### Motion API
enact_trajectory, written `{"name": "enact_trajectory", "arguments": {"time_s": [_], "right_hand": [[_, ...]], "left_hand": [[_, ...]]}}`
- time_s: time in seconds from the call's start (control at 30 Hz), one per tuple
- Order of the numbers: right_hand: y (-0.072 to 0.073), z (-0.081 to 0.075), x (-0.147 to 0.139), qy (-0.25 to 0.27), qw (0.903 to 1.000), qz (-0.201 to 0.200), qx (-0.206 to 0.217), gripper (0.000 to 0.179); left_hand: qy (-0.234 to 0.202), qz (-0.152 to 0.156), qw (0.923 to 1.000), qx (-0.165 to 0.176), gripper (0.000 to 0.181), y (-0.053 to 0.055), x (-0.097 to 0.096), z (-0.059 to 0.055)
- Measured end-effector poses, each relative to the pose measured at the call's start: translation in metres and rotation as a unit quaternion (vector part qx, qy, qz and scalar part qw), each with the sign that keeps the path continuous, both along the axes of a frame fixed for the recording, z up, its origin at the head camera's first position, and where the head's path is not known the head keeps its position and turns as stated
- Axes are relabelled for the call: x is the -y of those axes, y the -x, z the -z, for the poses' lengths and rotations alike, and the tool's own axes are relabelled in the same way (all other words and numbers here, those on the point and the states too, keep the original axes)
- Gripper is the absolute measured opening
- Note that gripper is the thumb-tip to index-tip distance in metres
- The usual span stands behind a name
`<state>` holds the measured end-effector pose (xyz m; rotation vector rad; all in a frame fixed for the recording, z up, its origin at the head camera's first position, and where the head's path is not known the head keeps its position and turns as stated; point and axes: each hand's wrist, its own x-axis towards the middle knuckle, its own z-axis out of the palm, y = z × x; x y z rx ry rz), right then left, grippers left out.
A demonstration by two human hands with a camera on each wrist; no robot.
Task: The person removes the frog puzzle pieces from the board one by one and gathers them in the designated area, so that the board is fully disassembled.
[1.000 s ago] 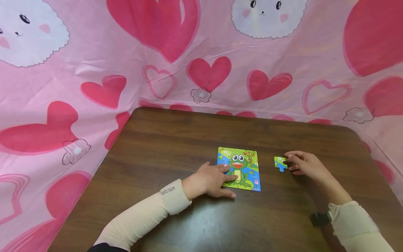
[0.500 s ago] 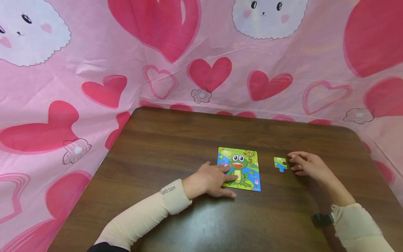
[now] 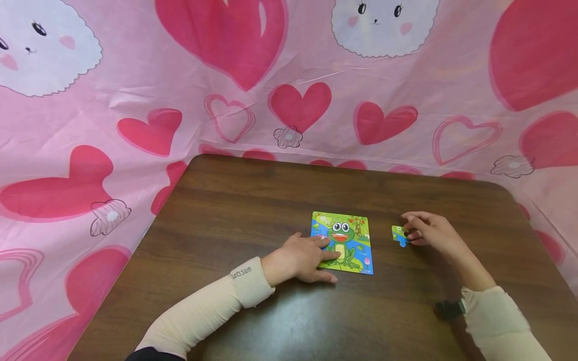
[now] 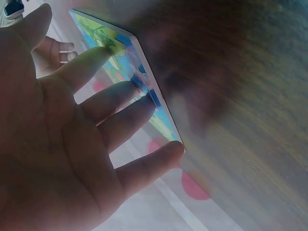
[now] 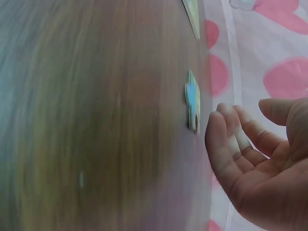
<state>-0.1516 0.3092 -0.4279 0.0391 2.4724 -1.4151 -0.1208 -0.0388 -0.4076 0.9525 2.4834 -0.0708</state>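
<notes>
A square frog puzzle (image 3: 357,249) lies flat on the table. My left hand (image 3: 304,256) rests on its left side with fingers spread, partly covering the picture. In the left wrist view those fingertips touch the puzzle's (image 4: 129,47) edge and face. To its right lies a loose jigsaw piece (image 3: 398,233), green and blue with a rounded tab. My right hand (image 3: 433,233) hovers at the piece's right side, fingers loosely bent, covering part of it in the head view. The right wrist view shows a gap between the piece (image 5: 192,102) and the fingers, which hold nothing.
The brown wooden table (image 3: 253,200) has rounded far corners. Pink cloth (image 3: 253,65) with hearts and cloud faces hangs behind it and along its sides. A small dark device (image 3: 449,309) sits at the right wrist, by a cream sleeve (image 3: 496,321).
My right hand first lets go of the jigsaw piece and draws slightly right, then comes back left over its edge. The left hand, puzzle and piece stay in place.
</notes>
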Motion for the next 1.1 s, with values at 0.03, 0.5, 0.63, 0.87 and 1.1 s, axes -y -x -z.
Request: {"name": "enact_trajectory", "arguments": {"time_s": [0.03, 0.5, 0.63, 0.87, 1.1], "right_hand": [[0.001, 0.001, 0.003, 0.007, 1.0, 0.0, -0.001, 0.057], [0.023, 0.006, 0.049, 0.041, 0.999, -0.014, 0.009, 0.052], [0.028, 0.008, 0.06, 0.041, 0.9987, -0.021, 0.022, 0.052], [0.031, 0.011, 0.077, 0.043, 0.9979, -0.03, 0.038, 0.048], [0.032, 0.012, 0.09, 0.04, 0.9977, -0.039, 0.039, 0.047]], "left_hand": [[-0.001, -0.001, 1.0, 0.001, 0.068, 0.0, 0.0, 0.0], [0.003, 0.006, 0.9999, -0.011, 0.067, 0.0, 0.0, 0.001], [0.006, 0.007, 0.9999, -0.01, 0.067, 0.001, -0.001, 0.001], [0.005, 0.006, 1.0, -0.004, 0.067, 0.001, -0.001, 0.0], [0.002, 0.003, 1.0, 0.004, 0.066, 0.002, -0.002, -0.001]]}}
